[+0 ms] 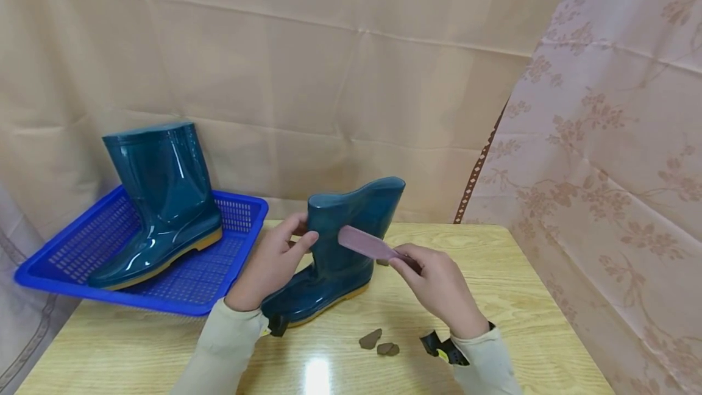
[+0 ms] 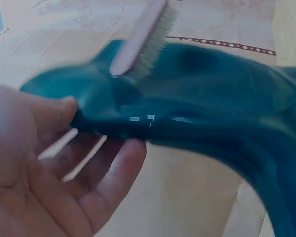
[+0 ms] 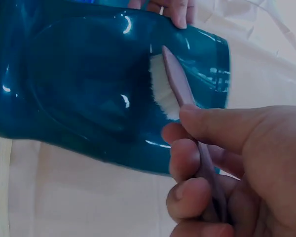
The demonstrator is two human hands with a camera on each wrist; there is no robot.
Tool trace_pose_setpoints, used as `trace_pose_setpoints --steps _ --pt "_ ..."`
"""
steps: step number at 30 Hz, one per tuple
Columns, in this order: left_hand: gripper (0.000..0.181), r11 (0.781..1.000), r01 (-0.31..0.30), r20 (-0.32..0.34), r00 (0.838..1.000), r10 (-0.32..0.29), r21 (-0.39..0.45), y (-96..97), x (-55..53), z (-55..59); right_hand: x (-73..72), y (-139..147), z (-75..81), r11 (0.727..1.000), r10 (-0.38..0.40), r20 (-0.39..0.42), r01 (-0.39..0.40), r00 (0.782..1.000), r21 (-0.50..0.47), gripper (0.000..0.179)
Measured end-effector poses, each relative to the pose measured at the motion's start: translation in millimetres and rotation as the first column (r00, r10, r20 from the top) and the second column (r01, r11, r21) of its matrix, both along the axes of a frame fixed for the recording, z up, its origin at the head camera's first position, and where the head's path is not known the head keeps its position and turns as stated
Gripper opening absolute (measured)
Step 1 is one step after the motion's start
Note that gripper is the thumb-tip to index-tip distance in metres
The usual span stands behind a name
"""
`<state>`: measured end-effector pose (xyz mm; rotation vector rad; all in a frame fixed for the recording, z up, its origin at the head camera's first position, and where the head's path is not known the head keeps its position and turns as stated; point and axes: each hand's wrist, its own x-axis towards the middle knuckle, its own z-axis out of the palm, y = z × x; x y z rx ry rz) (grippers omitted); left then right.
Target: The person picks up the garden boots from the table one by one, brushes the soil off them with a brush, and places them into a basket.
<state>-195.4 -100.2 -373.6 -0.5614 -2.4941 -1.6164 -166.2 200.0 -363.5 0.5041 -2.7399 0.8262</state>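
Note:
A dark teal rain boot point(image 1: 340, 267) with a yellow sole stands on the table, its shaft leaning a little to the right. My left hand point(image 1: 274, 264) grips the front of the shaft near the top, thumb on one side and fingers on the other in the left wrist view. In my right hand point(image 1: 439, 285) is the handle of a pinkish scrub brush point(image 1: 364, 242). Its pale bristles point(image 3: 163, 89) face the side of the shaft and appear to touch it in the right wrist view.
To the left, a second teal boot point(image 1: 164, 181) stands in a blue plastic basket point(image 1: 137, 305). Brown flakes point(image 1: 370, 339) lie on the wooden table point(image 1: 471, 316) in front of the right hand; another brown piece point(image 1: 382, 262) is behind the brush. Curtains hang behind and at the right.

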Motion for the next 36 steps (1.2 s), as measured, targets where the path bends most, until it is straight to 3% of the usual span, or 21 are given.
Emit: trace_pose_setpoints --steps 5,13,19,22,26,31,36 --pt "0.030 0.998 0.046 0.000 0.999 -0.046 -0.040 1.8 2.3 3.5 0.1 -1.5 -1.6 0.999 -0.002 -0.006 0.002 1.000 0.033 0.010" --pt "0.035 1.000 -0.011 0.039 0.999 0.012 -0.028 2.8 0.8 4.2 -0.6 2.2 -4.0 0.989 -0.078 0.135 0.060 0.988 0.134 0.009" --pt "0.036 1.000 -0.021 0.007 1.000 0.021 -0.013 0.3 -0.3 0.6 4.6 7.1 4.3 0.997 -0.075 0.190 0.072 0.979 0.020 0.026" --pt "0.037 1.000 -0.028 0.000 1.000 0.028 -0.012 -0.3 -0.7 -0.8 7.2 7.5 7.6 0.996 -0.040 0.200 0.055 0.979 -0.068 0.025" --pt "0.037 0.999 -0.039 0.013 0.999 0.038 0.006 -0.2 -0.8 -1.8 10.5 5.5 10.1 0.996 -0.008 0.217 0.028 0.976 -0.088 0.019" --pt "0.037 0.999 -0.032 0.022 0.999 0.032 0.009 -0.8 -2.3 -1.6 14.2 6.2 13.4 0.998 -0.022 0.175 0.031 0.984 -0.047 0.015" --pt "0.036 1.000 -0.023 0.054 0.998 0.023 -0.008 -6.2 -4.7 -0.2 16.0 10.1 18.3 0.992 -0.044 0.078 0.053 0.996 -0.116 0.019"
